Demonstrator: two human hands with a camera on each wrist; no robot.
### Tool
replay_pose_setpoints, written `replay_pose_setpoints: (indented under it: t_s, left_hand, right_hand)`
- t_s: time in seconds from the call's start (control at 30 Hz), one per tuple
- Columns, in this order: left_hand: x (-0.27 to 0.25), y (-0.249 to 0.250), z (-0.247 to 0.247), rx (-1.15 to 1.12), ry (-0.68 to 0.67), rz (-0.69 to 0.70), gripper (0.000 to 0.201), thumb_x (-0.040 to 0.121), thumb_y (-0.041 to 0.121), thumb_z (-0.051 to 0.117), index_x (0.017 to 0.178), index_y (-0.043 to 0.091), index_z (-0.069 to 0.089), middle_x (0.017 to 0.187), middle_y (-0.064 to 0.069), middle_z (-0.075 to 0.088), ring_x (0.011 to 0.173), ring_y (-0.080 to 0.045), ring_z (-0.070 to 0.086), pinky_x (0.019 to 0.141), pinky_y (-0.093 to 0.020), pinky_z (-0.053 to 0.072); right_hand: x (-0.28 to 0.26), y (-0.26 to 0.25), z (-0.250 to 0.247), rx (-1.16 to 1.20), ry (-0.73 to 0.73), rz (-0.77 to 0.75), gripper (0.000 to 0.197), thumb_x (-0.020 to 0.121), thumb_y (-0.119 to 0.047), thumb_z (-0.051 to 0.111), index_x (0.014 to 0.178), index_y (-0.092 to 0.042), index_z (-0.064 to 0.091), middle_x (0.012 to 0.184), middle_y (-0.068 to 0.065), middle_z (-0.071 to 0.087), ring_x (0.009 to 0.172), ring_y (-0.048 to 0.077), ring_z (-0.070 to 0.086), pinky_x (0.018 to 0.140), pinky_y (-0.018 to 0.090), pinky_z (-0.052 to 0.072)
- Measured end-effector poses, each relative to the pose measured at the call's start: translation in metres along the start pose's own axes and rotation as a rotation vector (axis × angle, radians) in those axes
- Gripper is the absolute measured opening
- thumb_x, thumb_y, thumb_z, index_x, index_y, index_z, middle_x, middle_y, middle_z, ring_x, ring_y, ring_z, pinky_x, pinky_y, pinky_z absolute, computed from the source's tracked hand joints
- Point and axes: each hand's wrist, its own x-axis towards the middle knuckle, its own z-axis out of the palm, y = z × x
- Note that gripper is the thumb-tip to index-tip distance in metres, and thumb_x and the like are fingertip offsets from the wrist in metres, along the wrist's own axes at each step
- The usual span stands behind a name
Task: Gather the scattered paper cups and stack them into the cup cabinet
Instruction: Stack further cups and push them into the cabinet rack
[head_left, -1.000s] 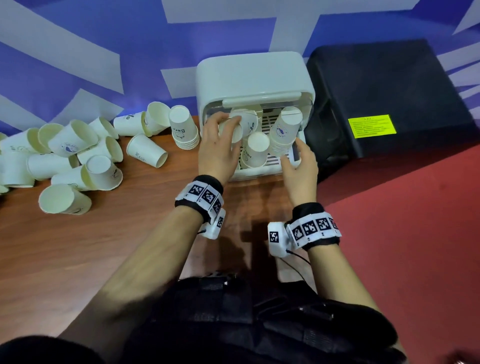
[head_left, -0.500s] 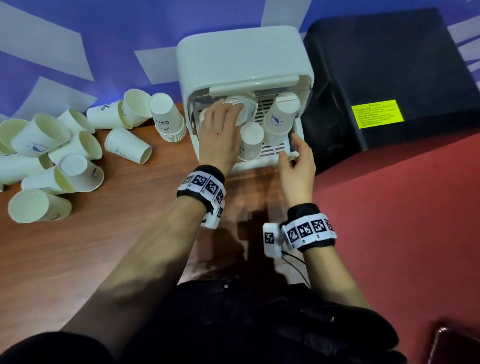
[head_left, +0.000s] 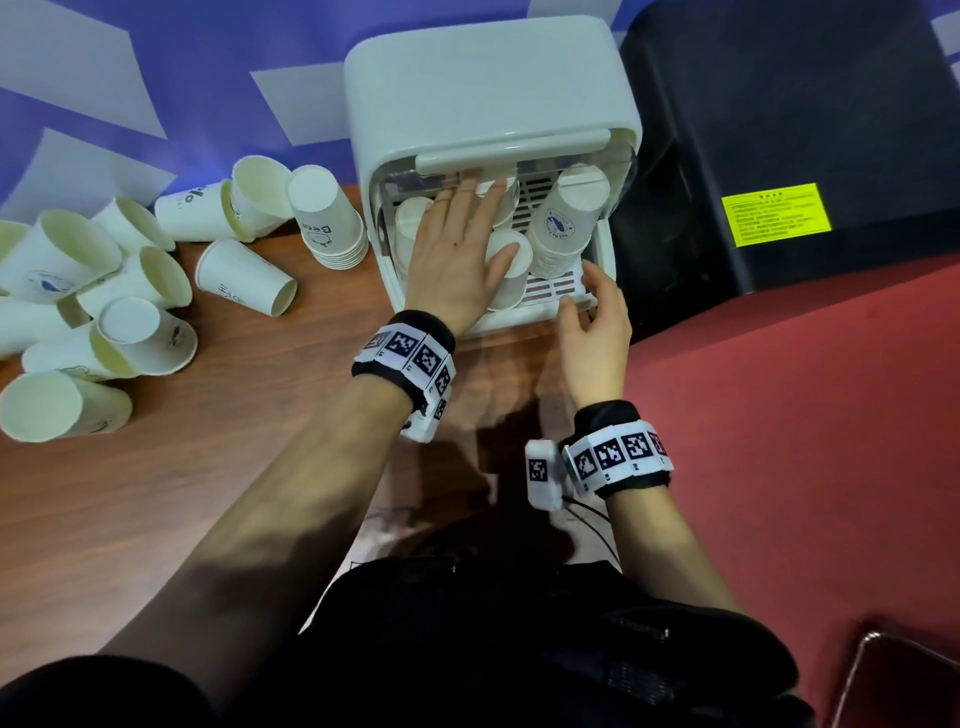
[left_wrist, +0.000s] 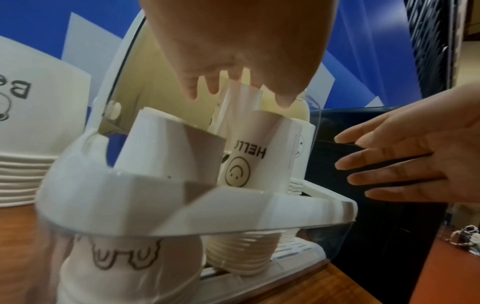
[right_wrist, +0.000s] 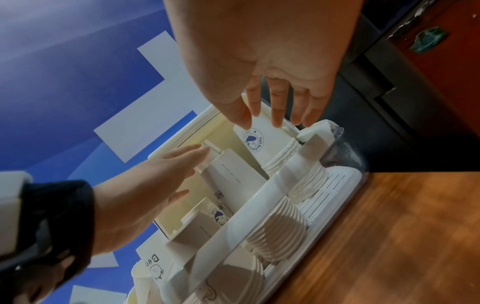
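Note:
The white cup cabinet (head_left: 488, 98) stands open at the back of the wooden table (head_left: 156, 493). Inside it are several stacks of upside-down paper cups: a tall right stack (head_left: 566, 223), a front middle stack (head_left: 511, 280) and a left stack (head_left: 408, 228). My left hand (head_left: 467, 228) lies flat over the middle and back stacks, fingers straight and holding nothing. In the left wrist view its fingertips (left_wrist: 192, 92) hover just above the "HELLO" cup (left_wrist: 249, 156). My right hand (head_left: 587, 296) is open at the cabinet's front right corner, and I cannot tell whether it touches.
Several loose cups (head_left: 130, 291) lie scattered at the table's left. An upside-down stack (head_left: 327, 218) stands beside the cabinet's left wall. A black case (head_left: 779, 130) sits right of the cabinet. Red floor (head_left: 805, 441) lies beyond the table's right edge.
My left hand has let go of the cup it held in the cabinet and stretched flat, reaching deeper over the stacks. My right hand has stayed at the front right corner.

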Motion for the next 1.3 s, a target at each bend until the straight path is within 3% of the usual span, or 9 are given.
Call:
replay_pose_setpoints:
  t_s: [0.17, 0.37, 0.53, 0.8, 0.93, 1.03, 1.2, 1.3]
  left_hand:
    - [0.002, 0.007, -0.001, 0.074, -0.124, -0.074, 0.067, 0.094, 0.058, 0.033, 0.151, 0.023, 0.023, 0.154, -0.011, 0.028, 0.140, -0.034, 0.027, 0.115, -0.049, 0.023]
    - [0.012, 0.011, -0.005, 0.134, -0.299, -0.162, 0.069, 0.095, 0.062, 0.030, 0.152, 0.028, 0.011, 0.158, -0.006, 0.018, 0.143, -0.033, 0.018, 0.115, -0.052, 0.018]
    - [0.018, 0.012, -0.010, 0.045, -0.416, -0.190, 0.068, 0.096, 0.061, 0.027, 0.152, 0.030, 0.007, 0.161, -0.005, 0.005, 0.147, -0.030, 0.005, 0.117, -0.052, 0.010]
    - [-0.041, 0.003, -0.034, -0.205, -0.080, -0.076, 0.054, 0.096, 0.043, 0.046, 0.141, 0.013, 0.042, 0.156, -0.007, 0.025, 0.142, -0.028, 0.023, 0.116, -0.036, 0.016]
    - [-0.085, -0.004, -0.058, -0.302, 0.031, -0.202, 0.048, 0.097, 0.033, 0.050, 0.141, 0.015, 0.041, 0.151, -0.009, 0.033, 0.140, -0.024, 0.028, 0.114, -0.030, 0.017]
    - [-0.117, -0.010, -0.080, -0.353, 0.105, -0.250, 0.048, 0.095, 0.025, 0.053, 0.140, 0.013, 0.041, 0.144, -0.008, 0.043, 0.133, -0.025, 0.035, 0.112, -0.033, 0.025]
    - [-0.165, -0.039, -0.113, -0.286, 0.141, -0.330, 0.049, 0.094, 0.023, 0.054, 0.141, 0.011, 0.041, 0.141, -0.011, 0.046, 0.131, -0.028, 0.038, 0.111, -0.032, 0.025]
    - [-0.193, -0.061, -0.136, -0.234, 0.184, -0.384, 0.047, 0.095, 0.021, 0.053, 0.139, 0.010, 0.043, 0.139, -0.011, 0.048, 0.129, -0.027, 0.039, 0.107, -0.024, 0.021]
  right_hand:
    - [-0.002, -0.005, 0.002, 0.008, -0.009, -0.011, 0.044, 0.090, -0.015, 0.051, 0.135, -0.015, 0.049, 0.134, 0.000, 0.052, 0.127, 0.018, 0.044, 0.106, 0.045, 0.038]
    - [-0.006, -0.011, 0.003, 0.007, -0.007, -0.019, 0.044, 0.090, -0.015, 0.051, 0.134, -0.014, 0.050, 0.133, 0.000, 0.052, 0.126, 0.018, 0.045, 0.105, 0.046, 0.039]
    - [-0.008, -0.016, -0.003, -0.010, 0.006, -0.026, 0.045, 0.090, -0.013, 0.052, 0.134, -0.015, 0.050, 0.132, 0.002, 0.052, 0.126, 0.020, 0.045, 0.105, 0.046, 0.038]
    - [-0.023, -0.036, -0.003, -0.019, -0.018, -0.087, 0.046, 0.090, -0.010, 0.054, 0.135, -0.009, 0.047, 0.136, 0.009, 0.048, 0.130, 0.021, 0.042, 0.111, 0.038, 0.033]
    - [-0.043, -0.046, -0.003, -0.063, -0.044, -0.139, 0.047, 0.090, -0.009, 0.056, 0.136, -0.005, 0.047, 0.138, 0.013, 0.048, 0.132, 0.024, 0.041, 0.113, 0.036, 0.030]
    - [-0.059, -0.054, 0.001, -0.052, -0.084, -0.105, 0.049, 0.090, -0.009, 0.055, 0.138, -0.007, 0.044, 0.141, 0.012, 0.045, 0.133, 0.023, 0.038, 0.113, 0.034, 0.028]
    - [-0.093, -0.072, 0.031, -0.048, -0.162, -0.097, 0.048, 0.091, -0.010, 0.055, 0.138, -0.006, 0.044, 0.140, 0.013, 0.044, 0.133, 0.025, 0.037, 0.112, 0.031, 0.027]
    - [-0.115, -0.088, 0.058, -0.069, -0.244, -0.097, 0.048, 0.092, -0.011, 0.054, 0.139, -0.008, 0.043, 0.141, 0.013, 0.042, 0.133, 0.024, 0.036, 0.106, 0.021, 0.024]
